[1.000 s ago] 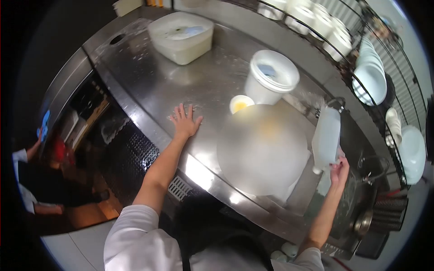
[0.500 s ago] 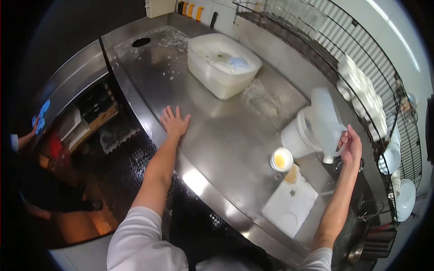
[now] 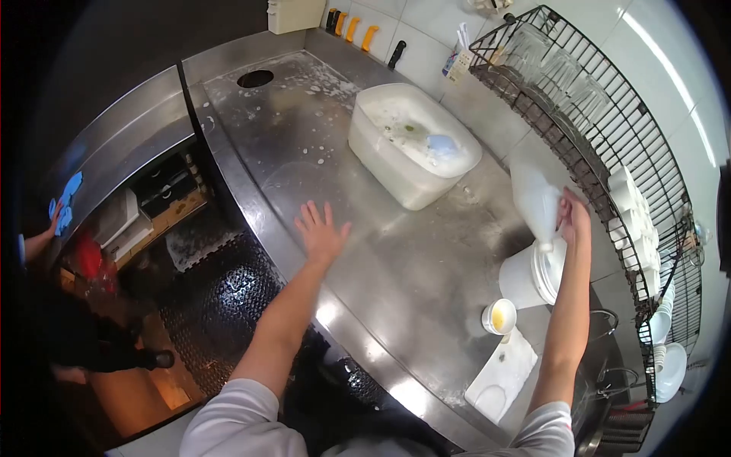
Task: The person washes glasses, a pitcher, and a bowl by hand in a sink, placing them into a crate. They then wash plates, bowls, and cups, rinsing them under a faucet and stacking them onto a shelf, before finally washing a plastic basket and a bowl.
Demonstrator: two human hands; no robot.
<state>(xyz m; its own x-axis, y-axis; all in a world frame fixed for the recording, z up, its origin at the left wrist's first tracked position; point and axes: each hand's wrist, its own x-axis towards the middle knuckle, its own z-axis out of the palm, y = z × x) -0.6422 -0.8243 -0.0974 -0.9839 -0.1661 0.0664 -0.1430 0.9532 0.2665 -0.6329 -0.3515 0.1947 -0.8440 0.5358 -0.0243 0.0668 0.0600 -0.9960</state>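
My left hand (image 3: 323, 234) has its fingers spread over the steel counter (image 3: 381, 282), near its front edge, and holds nothing. On the right, my right hand (image 3: 572, 217) grips a translucent white jug (image 3: 535, 199), which is tipped with its capped or narrow end down over a white bucket (image 3: 525, 276). In front of the bucket stands a small white cup (image 3: 499, 316) with something yellow in it. A large white tub (image 3: 403, 164) holds cloudy, foamy liquid and a light blue item (image 3: 442, 145).
A white board (image 3: 502, 373) lies beside the cup. Above the counter's back hangs a wire rack (image 3: 624, 122) with glasses and white cups. Knives (image 3: 369, 38) hang on the wall. At the far left, another person's hand (image 3: 56, 217) touches a blue cloth (image 3: 71, 198).
The jug has moved up and back from the bucket's side to above it, in my right hand. The view has shifted, and the counter shows lower and farther right.
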